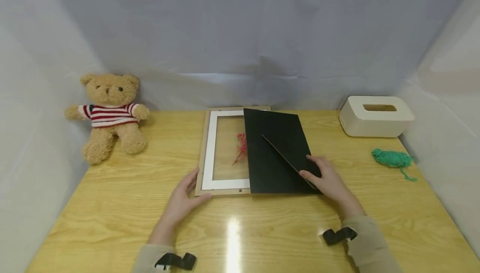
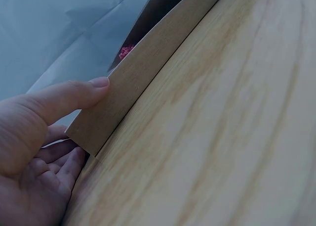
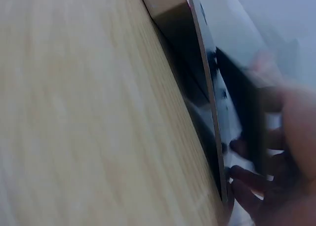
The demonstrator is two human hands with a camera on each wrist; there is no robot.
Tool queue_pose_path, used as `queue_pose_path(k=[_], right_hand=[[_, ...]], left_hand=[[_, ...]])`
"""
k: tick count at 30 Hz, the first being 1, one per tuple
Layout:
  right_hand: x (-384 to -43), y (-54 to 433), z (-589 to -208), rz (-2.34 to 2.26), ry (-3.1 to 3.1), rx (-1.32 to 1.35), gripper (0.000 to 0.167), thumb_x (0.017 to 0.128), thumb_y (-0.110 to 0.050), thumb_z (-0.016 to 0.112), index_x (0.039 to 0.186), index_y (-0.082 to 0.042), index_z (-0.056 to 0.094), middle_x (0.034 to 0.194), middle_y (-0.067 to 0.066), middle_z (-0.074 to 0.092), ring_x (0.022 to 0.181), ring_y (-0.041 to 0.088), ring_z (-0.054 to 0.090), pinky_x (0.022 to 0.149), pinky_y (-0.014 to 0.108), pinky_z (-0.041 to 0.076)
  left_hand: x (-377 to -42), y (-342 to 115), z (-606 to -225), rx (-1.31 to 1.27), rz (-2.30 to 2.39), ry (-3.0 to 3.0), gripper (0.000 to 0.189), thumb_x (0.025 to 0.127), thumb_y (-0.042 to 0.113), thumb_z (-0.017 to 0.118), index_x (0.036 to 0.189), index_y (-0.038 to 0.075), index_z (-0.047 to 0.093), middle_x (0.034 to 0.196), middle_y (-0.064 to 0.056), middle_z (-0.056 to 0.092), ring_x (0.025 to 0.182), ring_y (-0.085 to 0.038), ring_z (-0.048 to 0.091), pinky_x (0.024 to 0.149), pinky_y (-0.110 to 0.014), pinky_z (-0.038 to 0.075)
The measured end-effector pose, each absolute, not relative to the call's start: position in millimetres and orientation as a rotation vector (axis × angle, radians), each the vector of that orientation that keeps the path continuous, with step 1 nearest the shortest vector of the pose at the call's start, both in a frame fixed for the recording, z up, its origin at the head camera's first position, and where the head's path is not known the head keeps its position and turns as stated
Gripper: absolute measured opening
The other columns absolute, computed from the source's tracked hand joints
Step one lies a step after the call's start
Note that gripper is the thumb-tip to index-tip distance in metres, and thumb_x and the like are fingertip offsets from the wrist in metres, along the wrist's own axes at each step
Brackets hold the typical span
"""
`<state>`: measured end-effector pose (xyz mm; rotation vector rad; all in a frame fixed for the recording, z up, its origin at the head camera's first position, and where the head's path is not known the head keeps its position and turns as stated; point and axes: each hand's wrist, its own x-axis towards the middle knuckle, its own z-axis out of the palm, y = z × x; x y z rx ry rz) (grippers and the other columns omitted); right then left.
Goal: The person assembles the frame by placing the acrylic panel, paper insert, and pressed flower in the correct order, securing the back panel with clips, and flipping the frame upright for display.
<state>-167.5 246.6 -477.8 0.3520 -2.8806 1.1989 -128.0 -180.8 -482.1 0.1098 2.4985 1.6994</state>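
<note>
A wooden picture frame (image 1: 205, 139) with a white mat (image 1: 212, 152) lies face down or up, I cannot tell. A red dried sprig (image 1: 241, 146) shows inside it, partly covered. My left hand (image 1: 182, 198) grips the frame's near left corner, thumb (image 2: 94, 87) on the front side. Over the frame's right part rests a black backing board (image 1: 266, 156), its right side raised off the table. A stand leg (image 3: 242, 102) sticks up from the board. With my right hand (image 1: 328, 179) I hold that leg near the board's lower right corner; some fingers touch the board.
On the left sits a teddy bear (image 1: 114, 116) in a striped sweater. A white tissue box (image 1: 376, 118) stands at the back right, with a bundle of green yarn (image 1: 391, 157) in front of it. Grey cloth (image 1: 240, 35) hangs behind the wooden table (image 1: 93, 214).
</note>
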Motion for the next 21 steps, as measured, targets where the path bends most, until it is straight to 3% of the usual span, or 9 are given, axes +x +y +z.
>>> queue_pose_path(k=[4, 8, 14, 17, 21], right_hand=[[-170.7, 243.1, -478.5, 1.200, -2.908, 0.345, 0.067, 0.089, -0.033, 0.068, 0.138, 0.006, 0.043, 0.136, 0.029, 0.041, 0.119, 0.045, 0.042, 0.097, 0.059, 0.038], [-175.8, 240.7, -473.3, 1.211, -2.936, 0.230, 0.085, 0.081, -0.033, 0.077, 0.137, 0.015, 0.036, 0.126, 0.034, 0.047, 0.108, 0.044, 0.050, 0.089, 0.054, 0.045], [-186.7, 236.7, -460.3, 1.294, -3.035, 0.128, 0.101, 0.075, -0.033, 0.083, 0.138, 0.021, 0.025, 0.134, 0.040, 0.039, 0.119, 0.051, 0.044, 0.096, 0.055, 0.043], [-188.5, 238.5, -459.0, 1.423, -3.037, 0.097, 0.101, 0.076, -0.031, 0.082, 0.140, 0.020, 0.023, 0.137, 0.040, 0.036, 0.123, 0.051, 0.040, 0.099, 0.054, 0.041], [-172.0, 240.3, -453.0, 1.370, -3.090, 0.010, 0.097, 0.084, -0.044, 0.072, 0.139, 0.018, 0.023, 0.127, 0.038, 0.043, 0.115, 0.046, 0.047, 0.093, 0.053, 0.045]], left_hand=[[-127.4, -182.2, -482.7, 0.118, 1.707, 2.504, 0.091, 0.077, 0.017, 0.081, 0.149, 0.004, 0.028, 0.152, -0.021, 0.023, 0.135, -0.038, 0.032, 0.109, -0.041, 0.029], [-127.2, -182.2, -482.9, 0.124, 1.713, 2.502, 0.091, 0.077, 0.016, 0.081, 0.149, 0.003, 0.028, 0.152, -0.021, 0.023, 0.135, -0.038, 0.032, 0.109, -0.040, 0.029], [-126.9, -182.2, -482.4, 0.125, 1.704, 2.504, 0.090, 0.078, 0.017, 0.081, 0.149, 0.004, 0.027, 0.153, -0.021, 0.023, 0.135, -0.038, 0.031, 0.109, -0.040, 0.029], [-126.9, -182.3, -482.2, 0.127, 1.705, 2.506, 0.090, 0.078, 0.017, 0.081, 0.149, 0.004, 0.027, 0.152, -0.021, 0.023, 0.135, -0.038, 0.031, 0.109, -0.040, 0.029], [-127.0, -181.1, -483.3, 0.129, 1.711, 2.501, 0.090, 0.078, 0.018, 0.081, 0.149, 0.003, 0.028, 0.152, -0.021, 0.024, 0.134, -0.038, 0.033, 0.109, -0.040, 0.029]])
